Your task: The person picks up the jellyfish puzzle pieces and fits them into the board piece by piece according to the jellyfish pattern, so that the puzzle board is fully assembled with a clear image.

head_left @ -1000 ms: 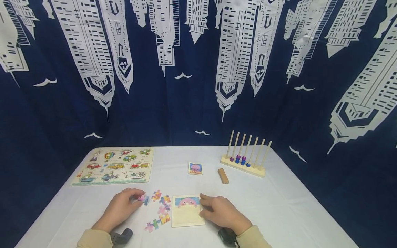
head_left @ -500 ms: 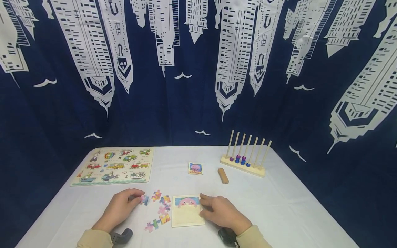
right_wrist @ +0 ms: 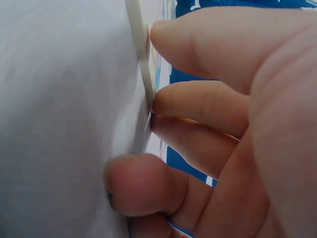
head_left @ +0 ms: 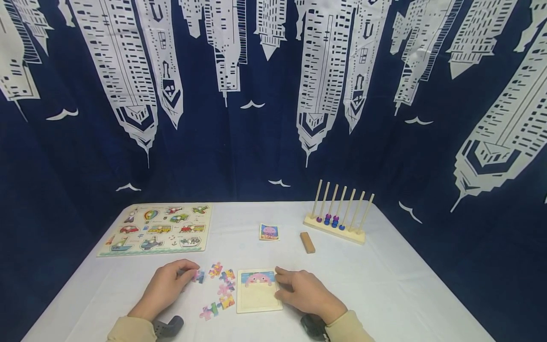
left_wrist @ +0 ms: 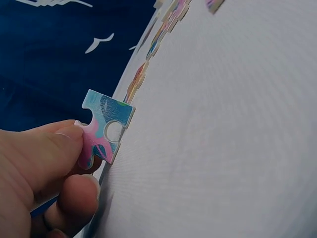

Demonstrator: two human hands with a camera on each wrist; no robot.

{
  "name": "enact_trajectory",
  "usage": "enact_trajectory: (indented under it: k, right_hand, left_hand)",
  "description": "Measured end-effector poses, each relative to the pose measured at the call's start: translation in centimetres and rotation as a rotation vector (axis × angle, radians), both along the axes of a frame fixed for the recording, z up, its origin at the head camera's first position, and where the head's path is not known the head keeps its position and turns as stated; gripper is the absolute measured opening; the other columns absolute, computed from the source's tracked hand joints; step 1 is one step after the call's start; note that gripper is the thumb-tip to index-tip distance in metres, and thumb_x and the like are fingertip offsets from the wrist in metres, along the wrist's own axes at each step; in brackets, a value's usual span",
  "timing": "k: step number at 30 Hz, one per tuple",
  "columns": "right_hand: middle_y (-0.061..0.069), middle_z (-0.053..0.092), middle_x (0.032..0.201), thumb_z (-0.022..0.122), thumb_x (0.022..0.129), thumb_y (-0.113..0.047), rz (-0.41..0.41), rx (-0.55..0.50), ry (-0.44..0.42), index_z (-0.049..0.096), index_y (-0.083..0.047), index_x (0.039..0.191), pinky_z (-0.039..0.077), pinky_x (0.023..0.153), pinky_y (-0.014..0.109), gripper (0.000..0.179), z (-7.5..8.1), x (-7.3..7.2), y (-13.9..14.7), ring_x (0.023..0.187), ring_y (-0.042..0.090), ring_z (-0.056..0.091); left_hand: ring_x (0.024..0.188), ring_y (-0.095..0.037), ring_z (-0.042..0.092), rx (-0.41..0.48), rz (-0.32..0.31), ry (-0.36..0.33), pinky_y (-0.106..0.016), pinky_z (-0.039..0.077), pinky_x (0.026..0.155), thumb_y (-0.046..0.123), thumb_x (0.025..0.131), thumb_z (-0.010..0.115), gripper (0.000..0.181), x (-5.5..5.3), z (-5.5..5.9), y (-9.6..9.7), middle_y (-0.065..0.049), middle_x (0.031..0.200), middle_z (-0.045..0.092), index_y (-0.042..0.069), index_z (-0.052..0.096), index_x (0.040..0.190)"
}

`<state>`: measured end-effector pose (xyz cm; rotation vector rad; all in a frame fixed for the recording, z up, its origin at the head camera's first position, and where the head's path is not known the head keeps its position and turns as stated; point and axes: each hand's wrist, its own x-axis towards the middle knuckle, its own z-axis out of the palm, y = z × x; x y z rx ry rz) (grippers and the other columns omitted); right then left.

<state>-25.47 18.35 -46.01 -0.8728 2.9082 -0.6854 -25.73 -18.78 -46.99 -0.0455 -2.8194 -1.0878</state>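
Observation:
My left hand [head_left: 172, 284] pinches a pink and blue jigsaw piece [left_wrist: 110, 126] between thumb and forefinger, low at the table and left of the loose pieces. In the left wrist view the round notch of this piece faces away from the thumb. The square puzzle board [head_left: 258, 299] lies flat in front, a pink face and blue strip filling its top part and bare wood below. At its right side my right hand [head_left: 305, 290] rests with thumb and fingertips touching the rim. Several loose jigsaw pieces [head_left: 227, 302] lie between the left hand and the board.
A small picture card [head_left: 269, 232] and a wooden block [head_left: 307, 242] lie behind the board. Back right stands a peg rack [head_left: 335, 229] with purple and blue beads. A vehicle peg puzzle [head_left: 155, 228] lies back left, before a dark blue curtain [head_left: 256, 142].
The left thumb has shifted on the held jigsaw piece, which has turned slightly in the fingers. The right hand and the board have stayed in place.

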Motion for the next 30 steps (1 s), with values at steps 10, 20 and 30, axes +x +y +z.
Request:
enact_trajectory:
  k: [10, 20, 30]
  right_hand:
    - [0.006, 0.061, 0.146, 0.071, 0.095, -0.033, 0.0, 0.006, -0.006, 0.07, -0.009, 0.132, 0.05, 0.105, 0.05, 0.044, -0.1, -0.1, 0.0, 0.131, 0.033, 0.06]
    - [0.007, 0.061, 0.146, 0.071, 0.095, -0.032, 0.0, 0.007, -0.009, 0.071, -0.009, 0.131, 0.05, 0.105, 0.05, 0.043, 0.1, -0.1, 0.0, 0.131, 0.033, 0.06]
    - [0.008, 0.062, 0.145, 0.072, 0.095, -0.031, 0.009, 0.006, 0.001, 0.071, -0.008, 0.131, 0.051, 0.104, 0.05, 0.043, 0.2, 0.0, 0.1, 0.13, 0.033, 0.061]
  left_hand:
    - [0.068, -0.013, 0.059, 0.042, 0.009, -0.03, -0.026, 0.046, 0.062, 0.021, 0.098, 0.07, 0.012, 0.1, 0.1, 0.1, 0.005, 0.1, 0.073, 0.022, 0.075, 0.109]
    - [0.063, -0.014, 0.057, 0.122, 0.005, -0.017, -0.026, 0.048, 0.055, 0.02, 0.098, 0.07, 0.011, 0.2, 0.3, 0.4, 0.004, 0.094, 0.07, 0.022, 0.074, 0.108]
    - [0.064, -0.014, 0.055, 0.162, 0.054, 0.035, -0.025, 0.045, 0.055, 0.021, 0.096, 0.071, 0.011, 0.5, 1.1, 1.1, 0.001, 0.096, 0.072, 0.018, 0.074, 0.106]
